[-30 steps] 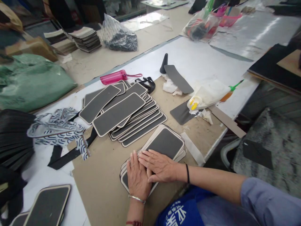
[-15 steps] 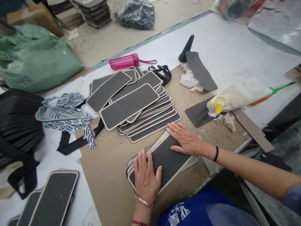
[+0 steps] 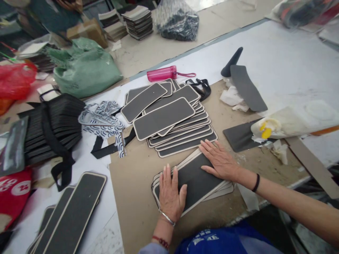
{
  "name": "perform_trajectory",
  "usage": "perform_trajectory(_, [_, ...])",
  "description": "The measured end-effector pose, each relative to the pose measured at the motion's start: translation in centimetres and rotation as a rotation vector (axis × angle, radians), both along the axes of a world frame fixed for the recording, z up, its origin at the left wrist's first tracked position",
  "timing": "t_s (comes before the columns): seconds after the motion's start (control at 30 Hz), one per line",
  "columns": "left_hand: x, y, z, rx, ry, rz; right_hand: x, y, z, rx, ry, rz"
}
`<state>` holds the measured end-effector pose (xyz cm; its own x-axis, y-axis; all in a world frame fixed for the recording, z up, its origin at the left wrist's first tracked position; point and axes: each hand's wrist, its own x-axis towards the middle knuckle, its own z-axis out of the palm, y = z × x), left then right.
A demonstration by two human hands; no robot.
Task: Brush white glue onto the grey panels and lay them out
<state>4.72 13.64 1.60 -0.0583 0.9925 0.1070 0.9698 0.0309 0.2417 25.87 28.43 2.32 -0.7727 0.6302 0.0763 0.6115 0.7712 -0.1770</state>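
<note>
A small stack of dark grey rectangular panels with cream borders lies on the brown cardboard sheet in front of me. My left hand lies flat and open on the near left end of the top panel. My right hand rests flat and open on its far right end. Just beyond my hands sits a bigger fanned pile of the same panels.
More panels lie at the near left. A black strap bundle, patterned ribbons and a green bag are at left. A pink bottle, grey foam pieces, a glue bottle and white wads lie beyond and right.
My right hand slid from beside my left hand out to the far right end of the top panel. My view has shifted left, showing more of the left side.
</note>
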Motion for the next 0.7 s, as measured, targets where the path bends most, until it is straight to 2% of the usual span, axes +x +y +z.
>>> perform_trajectory(0.13, [-0.7,-1.6,-0.5,0.029,-0.002,0.229,-2.7,-2.1,1.1,0.062,0.061,-0.017])
perform_trajectory(0.33, [-0.3,-1.8,-1.1,-0.039,0.006,0.249,-6.1,-4.4,-0.7,0.025,0.039,0.115])
perform_trajectory(0.4, [-0.3,-1.8,-1.0,0.013,-0.039,0.249,-6.2,-4.2,-1.0,0.049,0.024,0.128])
perform_trajectory(0.47, [-0.5,-2.4,-1.2,0.110,-0.112,0.302,-5.6,-3.8,-0.9,0.100,0.029,0.130])
perform_trajectory(0.53, [-0.7,-3.9,-1.8,0.208,-0.227,0.463,-4.1,-3.3,-0.7,0.165,0.057,0.056])
perform_trajectory(0.6, [-0.9,-5.9,-2.9,0.237,-0.371,0.661,-1.8,-3.0,-0.7,0.215,0.073,-0.125])
perform_trajectory(0.63, [-0.9,-7.0,-3.4,0.217,-0.443,0.723,-0.4,-3.0,-0.9,0.217,0.060,-0.236])
perform_trajectory(0.7, [-0.6,-8.9,-4.4,0.147,-0.555,0.739,2.1,-3.1,-1.5,0.155,-0.002,-0.423])
